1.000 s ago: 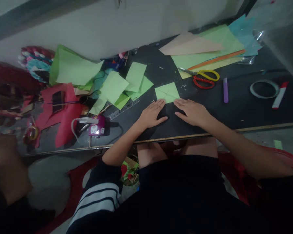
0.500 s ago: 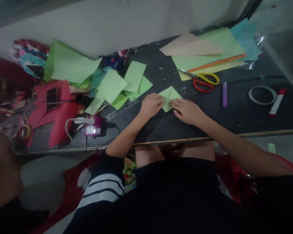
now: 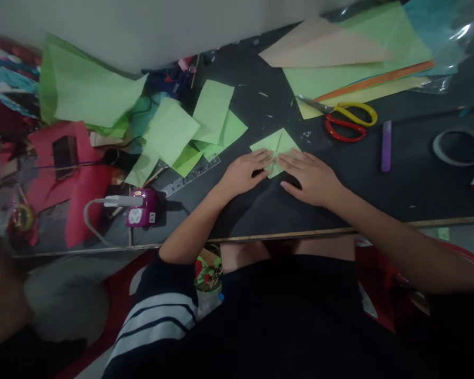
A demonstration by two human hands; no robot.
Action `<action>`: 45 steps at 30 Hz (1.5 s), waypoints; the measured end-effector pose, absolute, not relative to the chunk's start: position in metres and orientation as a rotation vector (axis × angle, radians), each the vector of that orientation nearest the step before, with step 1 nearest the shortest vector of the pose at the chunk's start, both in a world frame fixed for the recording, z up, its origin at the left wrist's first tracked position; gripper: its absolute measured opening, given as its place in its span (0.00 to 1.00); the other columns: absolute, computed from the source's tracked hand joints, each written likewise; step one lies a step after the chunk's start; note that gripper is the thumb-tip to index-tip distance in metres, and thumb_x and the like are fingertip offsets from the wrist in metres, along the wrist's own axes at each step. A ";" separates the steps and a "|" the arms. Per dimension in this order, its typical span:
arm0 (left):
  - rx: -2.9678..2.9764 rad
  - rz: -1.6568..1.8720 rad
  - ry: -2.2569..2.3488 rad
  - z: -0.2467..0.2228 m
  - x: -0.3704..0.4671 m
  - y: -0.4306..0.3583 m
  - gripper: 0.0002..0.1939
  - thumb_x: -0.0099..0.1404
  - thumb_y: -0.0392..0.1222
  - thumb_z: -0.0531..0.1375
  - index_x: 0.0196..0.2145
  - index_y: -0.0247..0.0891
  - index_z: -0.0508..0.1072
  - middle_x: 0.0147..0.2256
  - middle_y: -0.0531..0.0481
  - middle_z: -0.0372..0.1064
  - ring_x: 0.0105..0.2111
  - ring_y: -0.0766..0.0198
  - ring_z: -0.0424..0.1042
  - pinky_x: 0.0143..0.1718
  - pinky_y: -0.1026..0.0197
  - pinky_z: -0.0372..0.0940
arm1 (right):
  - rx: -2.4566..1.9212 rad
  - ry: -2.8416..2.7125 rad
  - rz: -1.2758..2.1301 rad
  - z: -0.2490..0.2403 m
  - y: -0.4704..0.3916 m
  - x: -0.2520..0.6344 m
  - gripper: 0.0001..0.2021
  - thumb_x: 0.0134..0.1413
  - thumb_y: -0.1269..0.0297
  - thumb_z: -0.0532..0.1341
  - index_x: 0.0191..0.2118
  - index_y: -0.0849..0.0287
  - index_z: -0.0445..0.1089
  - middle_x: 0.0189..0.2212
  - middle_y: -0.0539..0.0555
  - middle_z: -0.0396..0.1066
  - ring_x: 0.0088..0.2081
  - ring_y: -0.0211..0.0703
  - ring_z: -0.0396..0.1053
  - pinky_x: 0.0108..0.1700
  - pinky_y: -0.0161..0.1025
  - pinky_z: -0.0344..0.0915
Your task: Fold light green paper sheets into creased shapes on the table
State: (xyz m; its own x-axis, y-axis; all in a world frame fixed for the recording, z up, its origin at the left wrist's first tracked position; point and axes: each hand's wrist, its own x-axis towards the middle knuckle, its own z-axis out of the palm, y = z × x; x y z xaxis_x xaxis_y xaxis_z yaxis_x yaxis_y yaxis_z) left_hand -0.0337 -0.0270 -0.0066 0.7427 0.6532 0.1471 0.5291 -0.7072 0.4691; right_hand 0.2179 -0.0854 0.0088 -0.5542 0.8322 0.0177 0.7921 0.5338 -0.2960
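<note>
A small light-green folded paper square (image 3: 269, 141) lies turned like a diamond on the dark table, with a crease or slit running down its middle. My left hand (image 3: 243, 173) presses its fingertips on the paper's left side, fingers stretched and thumb apart. From the right, my right hand (image 3: 314, 178) lays its extended fingers flat over the paper, its thumb off the sheet at the lower edge. Both hands meet near the centre crease and cover the paper's lower sides.
Scissors (image 3: 345, 121) with yellow and red handles lie to the right, near a purple marker (image 3: 386, 146) and a tape roll (image 3: 460, 147). Green paper pieces (image 3: 171, 131), a clear ruler (image 3: 191, 176) and a purple plug adapter (image 3: 141, 209) are on the left. Large coloured sheets (image 3: 339, 47) lie behind.
My view has shifted closer to the table. Both hands have come together over the paper's middle, their fingers now flatter on it.
</note>
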 end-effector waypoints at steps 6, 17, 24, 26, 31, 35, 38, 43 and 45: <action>2.573 0.380 1.022 -0.004 -0.029 -0.033 0.24 0.80 0.47 0.55 0.67 0.38 0.76 0.69 0.42 0.70 0.73 0.49 0.67 0.73 0.42 0.66 | -1.437 -2.579 0.406 0.008 -0.085 0.215 0.35 0.73 0.51 0.51 0.78 0.61 0.58 0.77 0.61 0.58 0.78 0.65 0.54 0.77 0.68 0.54; 2.647 0.504 0.838 -0.007 -0.039 -0.022 0.22 0.82 0.50 0.53 0.60 0.41 0.82 0.63 0.42 0.78 0.68 0.49 0.74 0.67 0.42 0.72 | -1.454 -2.203 0.485 0.021 -0.062 0.230 0.25 0.70 0.57 0.55 0.66 0.51 0.77 0.63 0.56 0.78 0.64 0.61 0.76 0.68 0.63 0.71; 2.561 0.720 0.790 -0.015 -0.047 -0.015 0.17 0.80 0.46 0.56 0.50 0.42 0.86 0.54 0.43 0.84 0.57 0.55 0.83 0.63 0.47 0.76 | -1.331 -2.057 0.936 0.020 0.009 0.243 0.19 0.60 0.56 0.66 0.54 0.55 0.83 0.46 0.58 0.85 0.46 0.53 0.81 0.53 0.53 0.79; 2.571 0.752 0.796 -0.015 -0.047 -0.017 0.17 0.80 0.43 0.55 0.48 0.41 0.86 0.51 0.43 0.85 0.55 0.56 0.84 0.61 0.48 0.77 | -1.320 -2.161 0.896 0.019 0.011 0.239 0.18 0.57 0.56 0.68 0.51 0.54 0.84 0.43 0.57 0.85 0.42 0.51 0.80 0.49 0.51 0.78; 2.591 0.745 0.801 -0.012 -0.045 -0.021 0.19 0.81 0.42 0.53 0.49 0.39 0.85 0.50 0.42 0.86 0.55 0.56 0.84 0.61 0.48 0.77 | -1.293 -2.321 0.797 0.018 0.002 0.231 0.14 0.58 0.54 0.68 0.45 0.51 0.87 0.40 0.55 0.84 0.38 0.49 0.78 0.44 0.46 0.74; 2.514 0.736 0.881 -0.010 -0.046 -0.018 0.18 0.80 0.43 0.55 0.47 0.42 0.86 0.49 0.44 0.86 0.54 0.56 0.84 0.59 0.47 0.78 | -1.340 -2.354 0.740 0.017 0.000 0.229 0.16 0.62 0.52 0.65 0.49 0.50 0.86 0.42 0.55 0.84 0.38 0.49 0.77 0.44 0.46 0.72; 2.444 0.724 0.919 -0.010 -0.046 -0.016 0.16 0.79 0.45 0.58 0.45 0.44 0.87 0.48 0.45 0.87 0.52 0.55 0.85 0.57 0.47 0.78 | -1.398 -2.371 0.639 0.015 -0.004 0.222 0.22 0.58 0.49 0.69 0.53 0.53 0.84 0.44 0.58 0.83 0.40 0.53 0.77 0.46 0.49 0.72; 2.414 0.770 0.872 -0.009 -0.045 -0.015 0.15 0.78 0.44 0.59 0.44 0.42 0.87 0.48 0.45 0.87 0.51 0.55 0.85 0.56 0.49 0.78 | -1.444 -2.377 0.560 0.014 -0.015 0.208 0.25 0.55 0.43 0.72 0.52 0.55 0.84 0.46 0.60 0.82 0.43 0.57 0.77 0.47 0.51 0.73; 2.416 0.751 0.873 -0.009 -0.045 -0.015 0.15 0.78 0.43 0.59 0.44 0.42 0.87 0.49 0.45 0.86 0.52 0.55 0.85 0.57 0.48 0.77 | -1.508 -2.333 0.546 0.015 -0.020 0.205 0.25 0.55 0.41 0.72 0.50 0.55 0.84 0.46 0.61 0.82 0.42 0.57 0.78 0.46 0.50 0.73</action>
State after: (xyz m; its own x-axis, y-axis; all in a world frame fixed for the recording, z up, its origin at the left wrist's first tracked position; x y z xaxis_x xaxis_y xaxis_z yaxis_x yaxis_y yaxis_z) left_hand -0.0450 -0.0149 -0.0095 0.6490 0.6838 0.3334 0.4318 -0.6919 0.5786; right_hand 0.2054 -0.0196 0.0150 -0.3985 0.9157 0.0508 0.7980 0.3735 -0.4729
